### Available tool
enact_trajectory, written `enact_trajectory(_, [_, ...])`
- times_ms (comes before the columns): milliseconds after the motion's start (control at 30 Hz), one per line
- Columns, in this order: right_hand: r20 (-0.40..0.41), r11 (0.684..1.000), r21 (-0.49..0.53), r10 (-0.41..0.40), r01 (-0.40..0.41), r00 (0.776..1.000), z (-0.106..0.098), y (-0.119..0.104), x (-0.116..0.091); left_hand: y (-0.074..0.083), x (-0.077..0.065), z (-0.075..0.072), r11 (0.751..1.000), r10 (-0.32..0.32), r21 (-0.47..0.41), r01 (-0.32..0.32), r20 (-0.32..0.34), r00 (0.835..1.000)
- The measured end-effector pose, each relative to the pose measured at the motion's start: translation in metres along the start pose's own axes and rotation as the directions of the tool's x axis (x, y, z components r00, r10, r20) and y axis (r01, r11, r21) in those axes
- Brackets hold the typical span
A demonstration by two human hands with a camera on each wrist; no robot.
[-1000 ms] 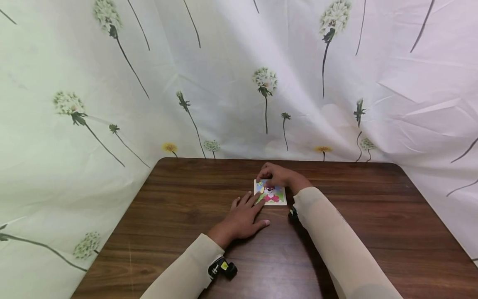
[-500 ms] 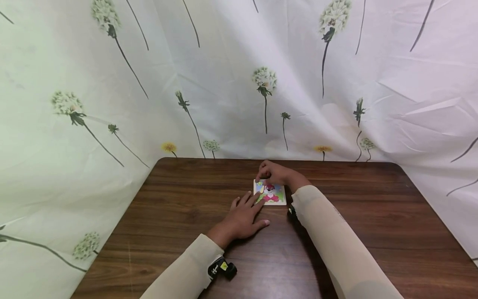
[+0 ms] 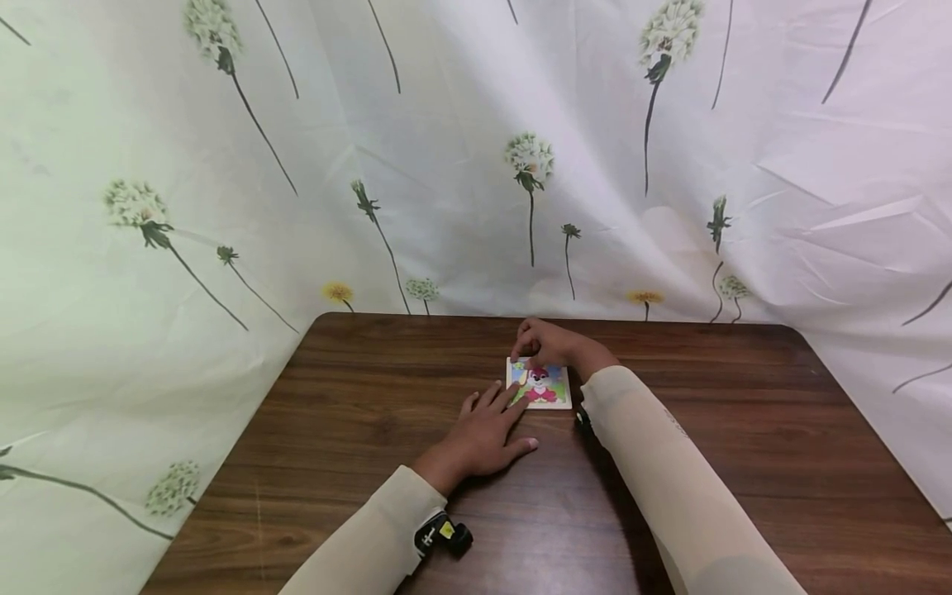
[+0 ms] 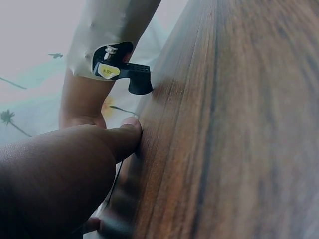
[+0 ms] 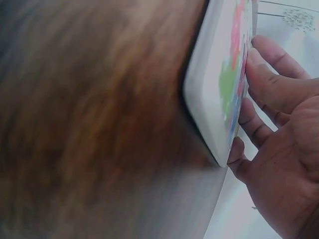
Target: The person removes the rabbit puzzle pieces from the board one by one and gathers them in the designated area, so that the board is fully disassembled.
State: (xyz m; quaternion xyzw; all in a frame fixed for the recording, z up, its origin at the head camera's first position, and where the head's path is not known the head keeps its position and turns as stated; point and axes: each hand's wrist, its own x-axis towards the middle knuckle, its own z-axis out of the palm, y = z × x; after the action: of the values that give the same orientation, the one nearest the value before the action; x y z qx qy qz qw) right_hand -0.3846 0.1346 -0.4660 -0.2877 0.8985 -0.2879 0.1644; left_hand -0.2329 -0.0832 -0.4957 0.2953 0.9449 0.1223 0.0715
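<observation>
A small square picture puzzle [image 3: 541, 394] with a cream border lies flat on the table, showing a pink cartoon animal on green and blue. My left hand [image 3: 483, 434] rests on the table with its fingers spread, and its fingertips press on the puzzle's near left part. Over the far left corner bends my right hand [image 3: 550, 345]. In the right wrist view, the right thumb [image 5: 271, 82] is on the picture and the curled fingers meet the puzzle's [image 5: 207, 89] far edge. The left wrist view shows the left thumb [image 4: 122, 139] lying along the wood; the puzzle is mostly hidden there.
The brown wooden table [image 3: 357, 430] ends at a white cloth [image 3: 446, 165] printed with dandelions, hanging behind and at both sides. A black wrist camera [image 3: 444, 535] is strapped on the left sleeve, close above the tabletop.
Over the last second the right hand has shifted very slightly away from me at the far left corner, uncovering more of the animal's head. The left hand and the puzzle have stayed in place.
</observation>
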Motion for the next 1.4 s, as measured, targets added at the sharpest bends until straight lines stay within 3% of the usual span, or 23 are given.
enact_trajectory(567, [0.073,0.999,-0.05,0.016,-0.012,0.997,-0.001,-0.011,0.002,0.001,-0.001,-0.001,1.0,-0.001,-0.008,0.001,-0.001,1.0])
enact_trajectory(967, [0.03,1.0,0.029,-0.007,0.006,1.0,-0.001,-0.002,0.0,0.002,-0.002,-0.004,1.0,0.003,-0.017,-0.003,0.007,1.0])
enact_trajectory(1200, [-0.016,1.0,0.021,-0.016,0.016,1.0,-0.003,0.0,0.001,0.0,-0.001,-0.003,1.0,0.002,-0.013,-0.002,0.004,1.0])
enact_trajectory(1400, [-0.005,1.0,0.015,-0.024,0.024,1.0,-0.003,0.0,0.002,0.0,-0.001,-0.002,1.0,0.002,-0.014,-0.002,0.002,1.0])
